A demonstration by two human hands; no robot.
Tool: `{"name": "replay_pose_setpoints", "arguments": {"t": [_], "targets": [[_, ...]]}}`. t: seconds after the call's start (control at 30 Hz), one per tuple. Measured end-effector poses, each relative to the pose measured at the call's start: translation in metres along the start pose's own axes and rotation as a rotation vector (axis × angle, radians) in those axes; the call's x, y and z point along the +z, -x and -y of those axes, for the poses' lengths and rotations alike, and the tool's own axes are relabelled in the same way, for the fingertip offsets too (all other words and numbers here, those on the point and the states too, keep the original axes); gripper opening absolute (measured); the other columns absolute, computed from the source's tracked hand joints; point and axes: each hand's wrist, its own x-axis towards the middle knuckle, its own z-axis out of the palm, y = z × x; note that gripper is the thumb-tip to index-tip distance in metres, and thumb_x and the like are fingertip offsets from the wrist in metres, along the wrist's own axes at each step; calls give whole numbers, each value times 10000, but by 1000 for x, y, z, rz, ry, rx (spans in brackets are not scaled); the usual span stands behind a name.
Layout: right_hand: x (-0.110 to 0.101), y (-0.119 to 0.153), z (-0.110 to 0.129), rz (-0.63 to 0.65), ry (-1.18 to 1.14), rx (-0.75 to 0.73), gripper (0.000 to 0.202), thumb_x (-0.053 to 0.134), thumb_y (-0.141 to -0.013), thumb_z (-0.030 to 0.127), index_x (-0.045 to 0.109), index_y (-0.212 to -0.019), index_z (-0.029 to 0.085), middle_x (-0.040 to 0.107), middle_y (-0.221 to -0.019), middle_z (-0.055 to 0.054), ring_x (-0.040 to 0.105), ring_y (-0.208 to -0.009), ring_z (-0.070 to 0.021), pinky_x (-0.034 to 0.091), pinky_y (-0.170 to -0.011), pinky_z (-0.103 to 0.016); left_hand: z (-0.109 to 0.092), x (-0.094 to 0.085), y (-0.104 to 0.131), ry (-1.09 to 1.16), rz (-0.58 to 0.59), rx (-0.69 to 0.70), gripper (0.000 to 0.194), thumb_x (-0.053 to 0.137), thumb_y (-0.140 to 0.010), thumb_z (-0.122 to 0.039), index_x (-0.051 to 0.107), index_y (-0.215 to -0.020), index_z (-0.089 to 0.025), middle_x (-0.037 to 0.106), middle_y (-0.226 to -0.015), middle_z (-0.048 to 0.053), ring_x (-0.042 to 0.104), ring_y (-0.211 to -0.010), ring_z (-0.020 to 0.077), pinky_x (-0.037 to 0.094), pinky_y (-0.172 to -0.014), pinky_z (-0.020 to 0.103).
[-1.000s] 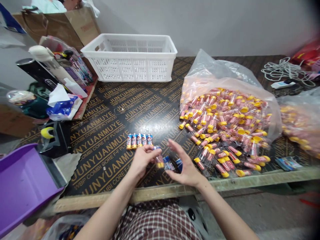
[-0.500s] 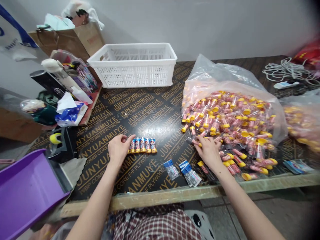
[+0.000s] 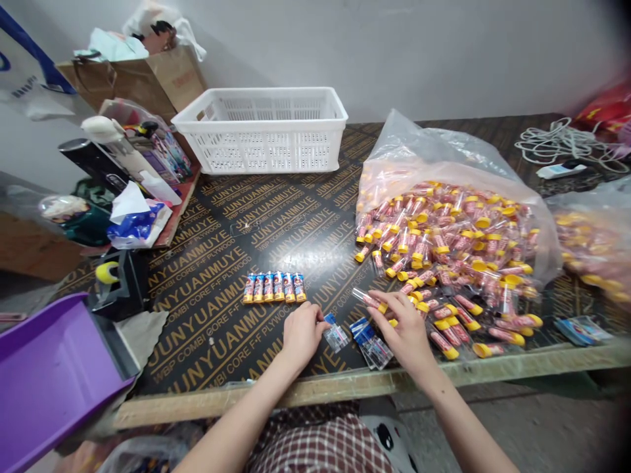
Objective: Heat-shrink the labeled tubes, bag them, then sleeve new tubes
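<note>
My left hand [image 3: 303, 334] is closed, its thumb and fingertips at the left edge of a flat blue-and-clear piece of printed film [image 3: 337, 335]. Between the fingers of my right hand [image 3: 405, 334] is a small clear tube with a yellow cap [image 3: 367, 299], pink inside and pointing left. More pieces of the same film [image 3: 372, 345] lie overlapping between my hands. Beyond my left hand stretches a row of several blue-wrapped tubes [image 3: 275, 288] with yellow ends. To the right, many yellow-capped tubes [image 3: 444, 226] spill from a clear plastic bag [image 3: 389, 154].
A white plastic basket [image 3: 266, 148] stands by the wall. At the left are bottles, a tape dispenser [image 3: 121, 282] and a purple dustpan [image 3: 54, 374]. A second bag of tubes [image 3: 591, 243], more film pieces [image 3: 584, 330] and a white cable [image 3: 562, 144] lie at the right.
My left hand has left the row of wrapped tubes and moved right, to the film. My right hand has drawn back from the pile and holds a clear tube.
</note>
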Motion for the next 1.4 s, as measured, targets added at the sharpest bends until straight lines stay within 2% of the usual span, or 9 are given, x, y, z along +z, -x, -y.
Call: {"name": "replay_pose_setpoints", "arguments": {"t": [0.1,0.23,0.4,0.5,0.6,0.77,0.9,1.03,1.4], "targets": [[3,5,2,1,-41,20,240,513,-867,295,617,-1064,205,553,-972,-68,583,-773,-164,517,-656,-300,2,2,1,28,-52,3,183,699,-713,-326,609,-808,-198,603,-805,17,559,-721,162,356,-645,256],[7,9,3,19,-76,29,223,511,-870,293,623,-1043,209,556,-980,-74,580,-785,-169,514,-658,-305,2,6,2,42,-67,-12,89,669,-734,-270,614,-716,-203,600,-758,12,555,-706,161,337,-631,256],[10,13,5,2,-94,57,204,541,-854,302,594,-1024,200,560,-952,-64,553,-708,-149,486,-630,-298,1,5,5,164,-105,38,102,634,-739,-232,586,-659,-191,583,-722,7,533,-673,145,339,-622,248],[10,17,9,-46,-141,80,141,566,-840,305,602,-933,205,574,-909,-47,549,-716,-151,468,-613,-283,-1,2,8,412,-119,43,91,594,-738,-217,551,-665,-184,571,-677,-6,524,-635,128,363,-612,232],[10,21,14,-98,-216,82,119,579,-830,292,618,-910,212,586,-931,-49,570,-826,-174,485,-675,-289,-3,-2,7,737,-129,-57,91,604,-677,-191,514,-688,-184,540,-583,-41,496,-542,105,358,-544,208],[12,29,21,-135,-343,98,184,579,-823,274,619,-993,214,580,-1023,-74,583,-899,-186,521,-757,-315,-5,-13,0,1219,-115,-224,352,688,-520,-107,591,-854,-153,622,-622,-35,551,-576,98,424,-595,200],[14,34,26,-150,-398,117,205,590,-815,249,617,-1017,228,575,-1034,-65,589,-890,-173,537,-755,-299,-9,-20,-4,1432,-96,-322,268,756,-505,-192,652,-741,-118,647,-670,5,556,-583,91,445,-555,194],[16,36,28,-165,-412,120,200,596,-811,238,622,-1010,231,575,-1029,-62,591,-898,-172,542,-751,-292,-10,-22,-6,1517,-126,-383,317,814,-486,-312,659,-684,-119,628,-630,-1,545,-541,87,471,-516,210],[25,47,28,-211,-351,28,263,583,-814,180,624,-1062,256,565,-1070,-76,571,-984,-207,532,-816,-371,-9,-18,-8,1518,-231,-424,343,813,-498,-382,681,-647,-103,639,-601,21,542,-530,93,453,-509,209]]}}
